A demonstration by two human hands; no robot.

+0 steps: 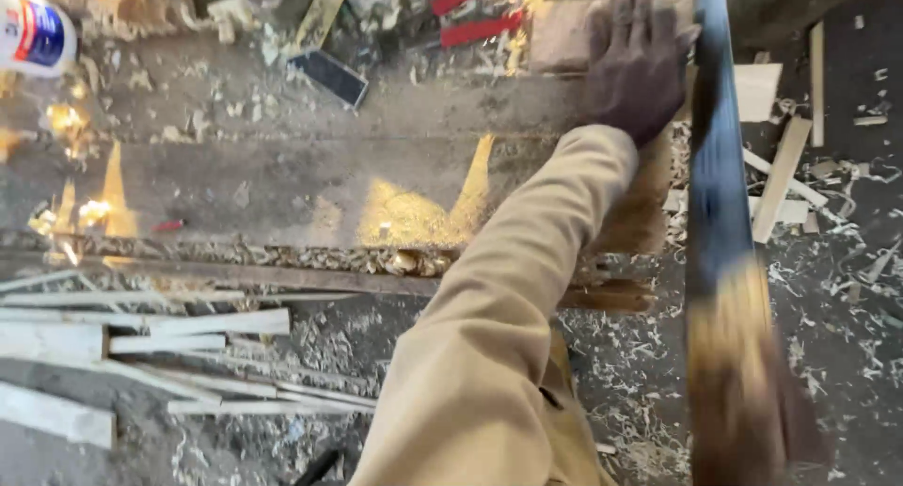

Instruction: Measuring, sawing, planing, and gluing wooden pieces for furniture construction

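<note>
Left hand (pixel 638 63) lies flat, fingers spread, pressing a brown wooden board (pixel 640 204) at the far right of the grey workbench (pixel 282 166). Right hand is a motion-blurred mass (pixel 752 392) near right; grip can't be told. A blurred blue-grey saw blade (pixel 717 147) runs just right of the board. Pale wood strips (pixel 160 331) lie near left among shavings.

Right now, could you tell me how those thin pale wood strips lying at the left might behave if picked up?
The wood strips look long and slender, so probably light and somewhat whippy. Loosely piled over shavings, they would likely slide and scatter when pushed.
</note>
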